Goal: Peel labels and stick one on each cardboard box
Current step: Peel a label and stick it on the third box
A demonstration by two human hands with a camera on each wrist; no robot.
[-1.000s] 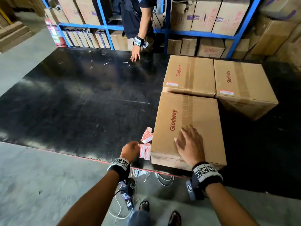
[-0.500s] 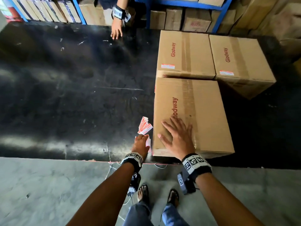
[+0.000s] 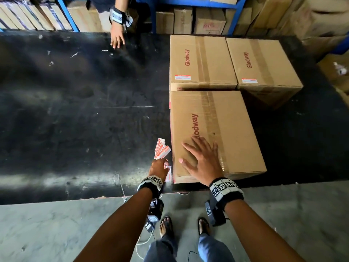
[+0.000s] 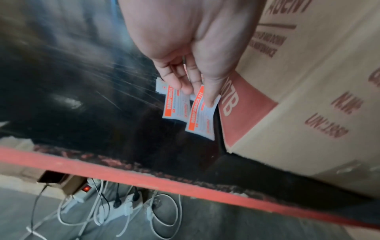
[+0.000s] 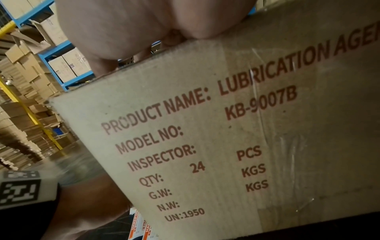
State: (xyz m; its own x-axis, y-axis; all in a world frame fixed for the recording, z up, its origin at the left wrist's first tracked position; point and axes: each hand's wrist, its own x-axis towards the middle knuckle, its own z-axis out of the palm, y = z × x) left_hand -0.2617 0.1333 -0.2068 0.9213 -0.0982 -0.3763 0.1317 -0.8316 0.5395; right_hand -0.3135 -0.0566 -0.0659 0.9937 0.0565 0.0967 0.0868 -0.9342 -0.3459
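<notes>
The near box is a plain brown carton w/ red "Glodway" print along its top and a strip of clear tape down the centre seam. It sits at the front edge of the black table, touching the far-left box behind it. No sticker shows on its top. The side facing the person, seen from the right wrist cam, reads "PRODUCT NAME: LUBRICATION AGE…", "KB-9007B", "QTY: 24 PCS", "UN:1950".

The far-left box and the far-right box stand side by side at the back, same print and tape. Each carries a small white-and-red label at its near top edge: first label, second label.

The right hand lies flat on the near box top, fingers straight and spread, palm near the front-left corner; it grips nothing.

The left hand is down on the table just left of the near box, fingers curled onto two label sheets, white w/ an orange band and small text; the fingertips press or pinch the top one. A fanned stack of labels lies just beyond that hand, close to the box's left side.

Across the table, another person's hand rests on the surface in front of blue shelving stocked w/ cartons.
</notes>
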